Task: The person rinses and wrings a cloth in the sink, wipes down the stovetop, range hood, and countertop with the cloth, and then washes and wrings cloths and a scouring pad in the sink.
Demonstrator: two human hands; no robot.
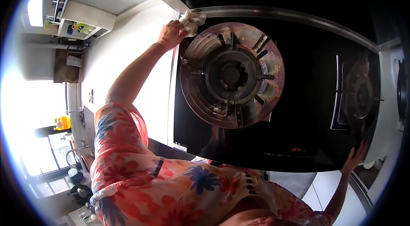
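My left hand point(173, 33) is closed around a crumpled white cloth point(193, 22). It presses the cloth against the corner of the black glass cooktop point(307, 89), beside the metal trim strip point(265, 12). Just right of the cloth sits a large round gas burner point(232, 75) with a stained metal drip ring and several dark pan supports. My right hand point(355, 157) lies on the right front edge of the cooktop, its fingers stretched out and holding nothing.
A second burner point(362, 97) shows dimly at the cooktop's right side. Red digits point(299, 149) glow near the front edge. Left is a bright white counter point(149, 72), with a yellow bottle point(62, 123) by the window. A faucet point(73, 154) stands further down. My floral sleeve point(119, 127) leans close to the front.
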